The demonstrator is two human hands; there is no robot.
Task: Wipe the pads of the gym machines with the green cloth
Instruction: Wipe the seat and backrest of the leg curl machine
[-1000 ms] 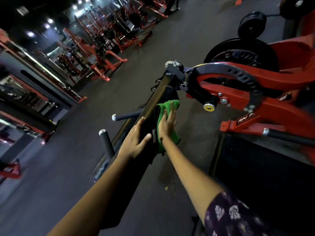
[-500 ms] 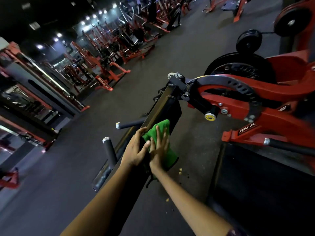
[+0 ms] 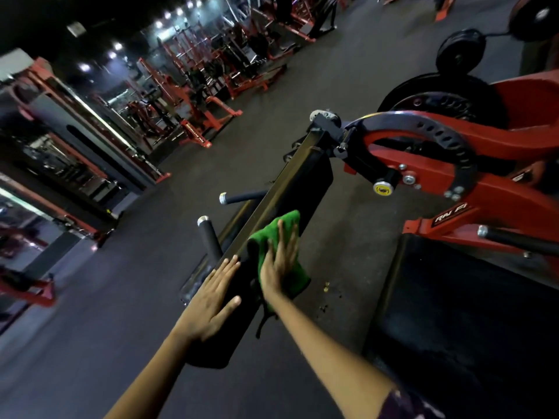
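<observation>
Here, a person's right hand (image 3: 279,261) lies flat, fingers straight and together, pressing the green cloth (image 3: 273,237) against the side face of a long black pad (image 3: 311,182) on a gym machine. The cloth is bunched beneath the palm, its upper edge showing past the fingertips and a lower corner hanging below the wrist. The left hand (image 3: 211,300) rests open on the near end of the same pad, fingers extended and thumb spread, gripping nothing; it sits just beside the right hand, the two not touching. A patterned sleeve (image 3: 411,403) shows at the bottom edge on the right arm. A dark metal bar (image 3: 272,201) runs along the pad's upper edge. To the left of the pad, two black handles (image 3: 210,237) with silver end caps project from the frame. At the pad's far end, a curved black adjustment plate (image 3: 447,140) with a row of holes joins the red machine frame (image 3: 499,201), near a yellow-capped knob (image 3: 382,188). Black weight plates (image 3: 459,52) stand behind it. Small crumbs (image 3: 326,288) dot the dark rubber floor (image 3: 348,252) beneath the cloth. Rows of red machines (image 3: 211,95) fill the dim background.
</observation>
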